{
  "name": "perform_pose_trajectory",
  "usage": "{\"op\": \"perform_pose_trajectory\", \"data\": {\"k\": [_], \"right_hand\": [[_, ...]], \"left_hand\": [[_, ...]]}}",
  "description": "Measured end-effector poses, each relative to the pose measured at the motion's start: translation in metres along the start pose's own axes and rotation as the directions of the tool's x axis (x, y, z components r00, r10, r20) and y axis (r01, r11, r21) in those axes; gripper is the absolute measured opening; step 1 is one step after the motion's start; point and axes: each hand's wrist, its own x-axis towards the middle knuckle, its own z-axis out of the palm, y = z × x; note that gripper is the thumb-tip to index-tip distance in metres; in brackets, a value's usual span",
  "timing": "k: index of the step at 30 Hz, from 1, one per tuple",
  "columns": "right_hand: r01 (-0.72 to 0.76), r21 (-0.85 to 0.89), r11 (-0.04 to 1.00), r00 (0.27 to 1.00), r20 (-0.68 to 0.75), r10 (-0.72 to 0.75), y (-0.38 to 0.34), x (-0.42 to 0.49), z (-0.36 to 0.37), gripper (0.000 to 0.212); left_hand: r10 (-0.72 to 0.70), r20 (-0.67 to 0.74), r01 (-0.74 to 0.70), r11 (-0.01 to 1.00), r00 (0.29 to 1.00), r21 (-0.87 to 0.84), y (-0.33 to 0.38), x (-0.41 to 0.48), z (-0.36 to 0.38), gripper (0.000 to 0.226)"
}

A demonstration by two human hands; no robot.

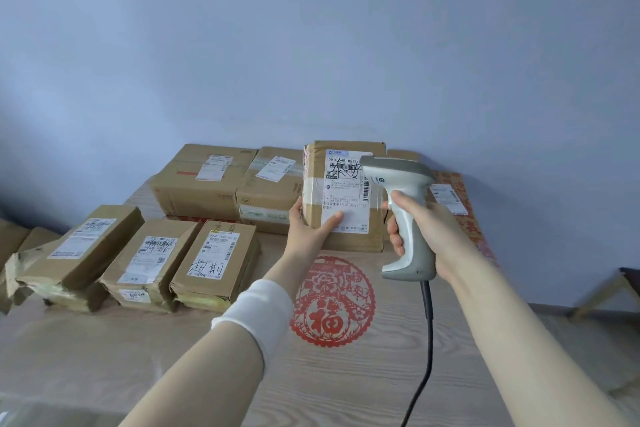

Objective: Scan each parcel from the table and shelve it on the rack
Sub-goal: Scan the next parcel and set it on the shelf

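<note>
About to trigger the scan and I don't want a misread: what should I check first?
1. Left hand grips parcel: ok.
2. Right hand grips scanner: ok.
3. Label faces the scanner's head: ok.
4. Top barcode clear: not ok, handwriting crosses it.
5. Cable hangs free of the parcels: ok.
6. Rack ready for shelving: cannot tell, not in view.

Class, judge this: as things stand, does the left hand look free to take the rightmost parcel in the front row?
Probably not yet. The left hand grips the upright parcel for the scanner; nothing blocks the way to the rightmost front-row parcel itself.
</note>
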Motion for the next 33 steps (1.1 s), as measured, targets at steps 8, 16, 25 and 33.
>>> {"op": "perform_pose_trajectory", "data": {"k": [8, 16, 25, 33], "right_hand": [[0.107, -0.062, 0.992, 0.991, -0.069, -0.112, -0.028, -0.006, 0.011, 0.025], [0.146, -0.052, 0.988, 0.981, -0.119, -0.151, -0.047, -0.009, 0.015, 0.025], [0.162, -0.082, 0.983, 0.981, -0.095, -0.169, -0.050, -0.012, 0.023, 0.025], [0.151, -0.114, 0.982, 0.982, -0.098, -0.162, -0.049, -0.011, 0.026, 0.027]], "left_hand": [[0.095, 0.023, -0.094, 0.995, 0.995, -0.020, 0.033, 0.007, 0.008, 0.085], [0.144, 0.023, -0.143, 0.990, 0.989, -0.011, 0.048, 0.013, 0.004, 0.086], [0.149, 0.024, -0.149, 0.989, 0.989, -0.008, 0.050, 0.010, -0.005, 0.086], [0.146, 0.016, -0.146, 0.989, 0.989, 0.004, 0.053, 0.009, -0.011, 0.086]]}}
